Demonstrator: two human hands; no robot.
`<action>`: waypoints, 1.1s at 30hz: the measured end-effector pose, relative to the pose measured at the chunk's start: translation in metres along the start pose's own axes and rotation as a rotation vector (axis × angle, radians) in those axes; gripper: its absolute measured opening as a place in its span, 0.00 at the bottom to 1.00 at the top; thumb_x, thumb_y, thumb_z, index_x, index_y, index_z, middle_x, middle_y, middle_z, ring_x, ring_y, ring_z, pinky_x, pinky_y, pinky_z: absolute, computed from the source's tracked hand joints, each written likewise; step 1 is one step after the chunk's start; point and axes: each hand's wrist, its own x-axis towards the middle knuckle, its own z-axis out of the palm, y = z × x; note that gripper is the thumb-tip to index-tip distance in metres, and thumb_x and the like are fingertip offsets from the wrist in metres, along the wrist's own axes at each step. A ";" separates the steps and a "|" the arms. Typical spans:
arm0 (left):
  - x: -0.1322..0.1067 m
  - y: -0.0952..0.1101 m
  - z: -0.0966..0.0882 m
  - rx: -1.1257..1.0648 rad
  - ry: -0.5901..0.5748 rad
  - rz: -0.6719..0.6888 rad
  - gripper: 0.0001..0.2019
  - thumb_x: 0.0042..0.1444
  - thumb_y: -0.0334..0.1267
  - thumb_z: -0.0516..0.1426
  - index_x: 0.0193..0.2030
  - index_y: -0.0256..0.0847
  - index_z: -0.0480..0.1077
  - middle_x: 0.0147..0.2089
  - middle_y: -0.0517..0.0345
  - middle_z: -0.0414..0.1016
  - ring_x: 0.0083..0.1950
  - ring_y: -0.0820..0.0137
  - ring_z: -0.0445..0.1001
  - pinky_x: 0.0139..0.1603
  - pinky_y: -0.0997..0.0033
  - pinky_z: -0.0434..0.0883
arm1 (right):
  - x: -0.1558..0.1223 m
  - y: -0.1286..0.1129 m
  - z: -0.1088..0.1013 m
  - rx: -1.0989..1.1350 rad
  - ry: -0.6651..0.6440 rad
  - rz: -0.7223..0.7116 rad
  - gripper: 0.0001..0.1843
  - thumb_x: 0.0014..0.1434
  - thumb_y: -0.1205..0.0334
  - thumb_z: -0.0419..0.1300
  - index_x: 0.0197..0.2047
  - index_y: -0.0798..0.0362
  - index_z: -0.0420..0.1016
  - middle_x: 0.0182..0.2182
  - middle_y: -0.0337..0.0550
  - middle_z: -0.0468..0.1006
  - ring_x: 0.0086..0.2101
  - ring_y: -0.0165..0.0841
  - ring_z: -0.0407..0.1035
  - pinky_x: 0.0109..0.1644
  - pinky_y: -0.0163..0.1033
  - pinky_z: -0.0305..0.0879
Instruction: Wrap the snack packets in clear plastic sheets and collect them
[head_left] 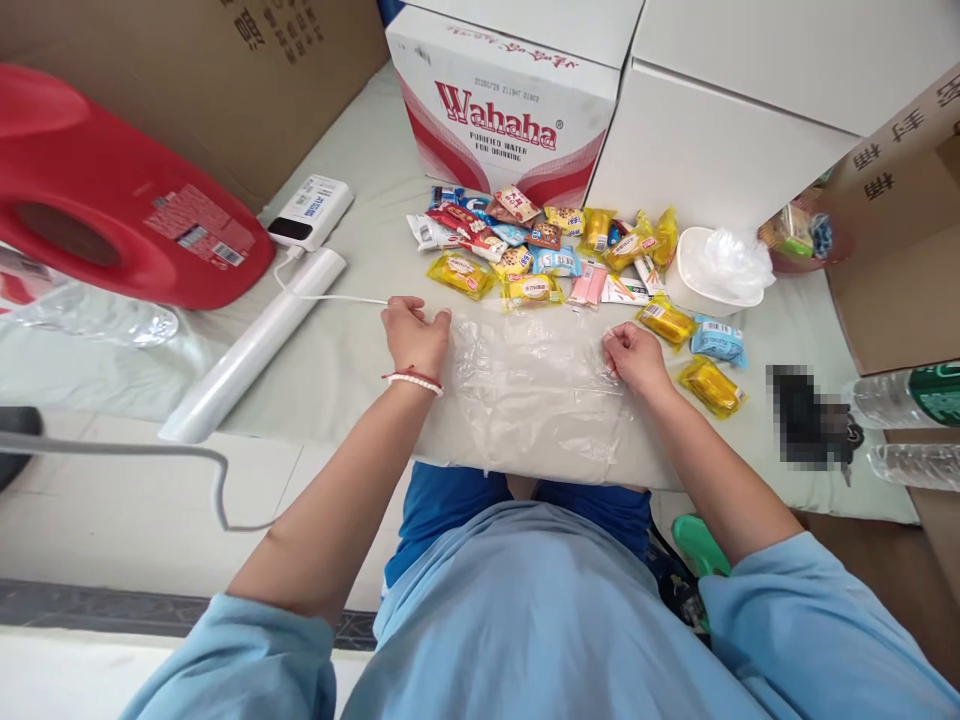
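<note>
While looking down at the pale table cover (345, 375), saw a clear plastic film (540, 385) lying flat near its front edge, on the near side of the heap of wrapped snacks (516, 262), thin, glossy and much creased, with a straight crosswise line near the middle; pinched its right edge between thumb and fingertips of the right hand (634, 355); held the left hand (416, 335) slack beside the left edge, with fingers loosely curled and thumb set apart, but could not tell whether touching the film
</note>
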 end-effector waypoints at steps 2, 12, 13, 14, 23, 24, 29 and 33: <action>-0.013 0.016 -0.004 0.059 0.114 0.013 0.08 0.63 0.34 0.58 0.47 0.41 0.65 0.47 0.54 0.69 0.43 0.68 0.71 0.53 0.54 0.71 | 0.001 0.000 0.001 -0.022 0.036 0.005 0.09 0.60 0.54 0.62 0.34 0.48 0.67 0.20 0.35 0.72 0.16 0.30 0.64 0.20 0.35 0.59; -0.085 0.022 0.012 0.562 -0.486 0.402 0.25 0.71 0.44 0.49 0.70 0.36 0.67 0.76 0.37 0.63 0.78 0.48 0.59 0.76 0.37 0.56 | -0.026 0.000 -0.026 0.053 -0.052 0.079 0.29 0.52 0.47 0.71 0.52 0.47 0.67 0.31 0.37 0.77 0.27 0.34 0.72 0.26 0.37 0.70; -0.086 0.015 0.009 0.581 -0.504 0.420 0.26 0.72 0.45 0.47 0.72 0.37 0.65 0.78 0.38 0.59 0.80 0.49 0.56 0.78 0.36 0.52 | -0.033 0.005 -0.032 0.038 -0.096 0.072 0.31 0.50 0.48 0.72 0.53 0.47 0.68 0.31 0.36 0.77 0.28 0.34 0.72 0.27 0.37 0.70; -0.085 0.009 0.005 0.594 -0.516 0.440 0.27 0.73 0.45 0.46 0.74 0.39 0.63 0.79 0.40 0.57 0.81 0.50 0.54 0.78 0.35 0.50 | -0.039 0.010 -0.039 0.025 -0.124 0.067 0.31 0.48 0.49 0.73 0.53 0.47 0.69 0.30 0.36 0.76 0.27 0.33 0.71 0.27 0.37 0.70; -0.071 -0.014 -0.016 0.640 -0.519 0.510 0.30 0.74 0.50 0.44 0.78 0.44 0.56 0.81 0.43 0.53 0.81 0.52 0.55 0.79 0.34 0.44 | -0.018 -0.006 -0.056 -0.610 0.148 -0.364 0.14 0.60 0.55 0.61 0.47 0.51 0.80 0.41 0.51 0.80 0.39 0.44 0.74 0.47 0.52 0.72; -0.071 -0.013 -0.016 0.648 -0.515 0.507 0.30 0.74 0.50 0.44 0.78 0.44 0.57 0.81 0.43 0.53 0.81 0.52 0.55 0.79 0.34 0.44 | -0.008 -0.019 -0.046 -0.646 0.128 -0.451 0.14 0.63 0.57 0.59 0.47 0.52 0.81 0.43 0.53 0.81 0.41 0.46 0.74 0.50 0.53 0.71; -0.073 -0.009 -0.016 0.673 -0.529 0.491 0.29 0.74 0.50 0.44 0.77 0.45 0.58 0.81 0.45 0.53 0.81 0.54 0.55 0.79 0.35 0.45 | 0.053 -0.081 0.028 -0.782 -0.154 -0.718 0.24 0.65 0.63 0.57 0.63 0.55 0.76 0.56 0.57 0.79 0.59 0.54 0.65 0.64 0.59 0.62; -0.073 -0.011 -0.016 0.690 -0.523 0.505 0.30 0.74 0.51 0.44 0.78 0.42 0.57 0.81 0.44 0.53 0.81 0.54 0.55 0.78 0.34 0.47 | 0.095 -0.106 0.068 -0.963 -0.341 -0.743 0.34 0.57 0.66 0.66 0.68 0.58 0.71 0.61 0.58 0.75 0.66 0.54 0.57 0.69 0.59 0.55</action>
